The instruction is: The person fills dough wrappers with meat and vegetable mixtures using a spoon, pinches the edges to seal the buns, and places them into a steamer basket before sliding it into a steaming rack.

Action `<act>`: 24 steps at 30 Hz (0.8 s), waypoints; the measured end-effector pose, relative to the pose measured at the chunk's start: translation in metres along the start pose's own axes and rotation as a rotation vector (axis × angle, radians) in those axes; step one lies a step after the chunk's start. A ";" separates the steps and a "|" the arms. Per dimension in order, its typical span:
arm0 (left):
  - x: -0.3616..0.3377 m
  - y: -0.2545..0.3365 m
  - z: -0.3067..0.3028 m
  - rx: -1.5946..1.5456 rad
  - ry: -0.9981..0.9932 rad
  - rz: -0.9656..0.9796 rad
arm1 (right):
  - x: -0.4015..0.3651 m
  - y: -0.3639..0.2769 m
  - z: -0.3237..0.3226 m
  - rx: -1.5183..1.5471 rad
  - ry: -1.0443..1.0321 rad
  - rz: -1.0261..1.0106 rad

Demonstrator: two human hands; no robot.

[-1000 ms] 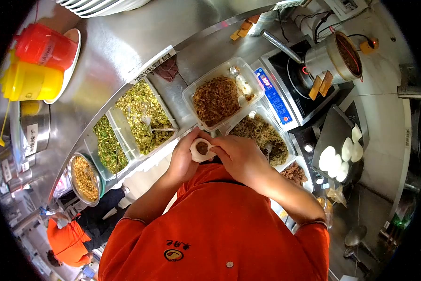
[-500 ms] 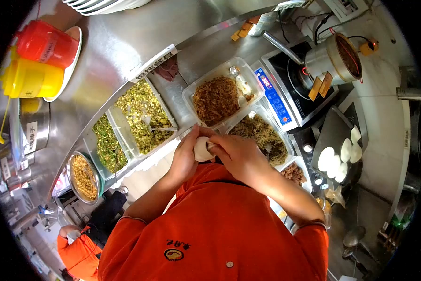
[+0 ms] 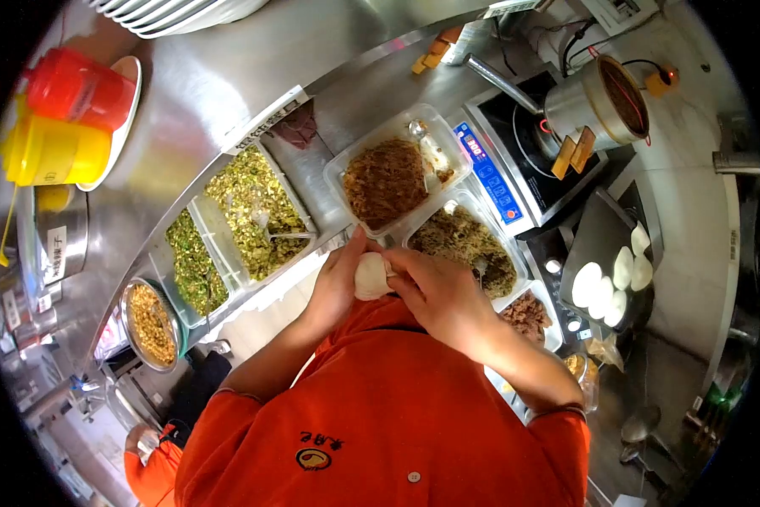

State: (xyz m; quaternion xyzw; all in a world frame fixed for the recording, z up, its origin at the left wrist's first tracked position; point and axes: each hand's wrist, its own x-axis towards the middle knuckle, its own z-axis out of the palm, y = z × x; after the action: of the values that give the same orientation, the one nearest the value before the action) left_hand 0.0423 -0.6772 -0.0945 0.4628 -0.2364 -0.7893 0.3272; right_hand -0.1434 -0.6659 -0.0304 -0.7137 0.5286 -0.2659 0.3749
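stainless steel counter (image 3: 228,76) in a food prep station, seen from above; grip: left hand (image 3: 338,283) cupped round one white dough ball (image 3: 370,277), fingers curled onto it; right hand (image 3: 443,296) closed on the ball's other side, fingertips pinching the dough; both hands pressed together on it; ball is off the counter, in front of the orange shirt (image 3: 388,422), just at the near edge of the filling tubs; no filling visible, dough looks closed over.

outward: 3 clear plastic tubs; brown shredded filling tub (image 3: 386,182) beyond the hands, greenish-brown filling tub (image 3: 464,245) just right of them, small dark meat tub (image 3: 528,314) by the right forearm; 2 bins of chopped greens (image 3: 253,207) to the left, side by side; 1 round metal bowl (image 3: 150,324) of yellow bits further left.

right side: 1 induction cooker (image 3: 524,160) with 1 steel pot (image 3: 600,101) on it; 1 dark tray (image 3: 595,228) with white dough rounds (image 3: 600,291), about 6, overlapping so count is rough.

far left: 1 red container (image 3: 80,89) and 1 yellow container (image 3: 54,150) on a white plate; another person in orange (image 3: 152,473) at bottom left, well apart.
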 end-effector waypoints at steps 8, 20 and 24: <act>0.004 -0.006 0.027 0.017 -0.023 0.029 | -0.019 -0.001 -0.020 0.098 0.077 0.087; 0.025 -0.037 0.089 0.037 -0.268 -0.096 | -0.098 0.023 -0.045 0.069 0.313 0.124; 0.031 -0.061 0.096 0.077 -0.382 -0.101 | -0.129 0.025 -0.036 -0.046 0.462 0.120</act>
State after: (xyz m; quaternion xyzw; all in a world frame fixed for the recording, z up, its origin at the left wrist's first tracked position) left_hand -0.0716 -0.6515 -0.1096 0.3281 -0.3006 -0.8685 0.2186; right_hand -0.2238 -0.5561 -0.0280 -0.6098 0.6477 -0.3871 0.2427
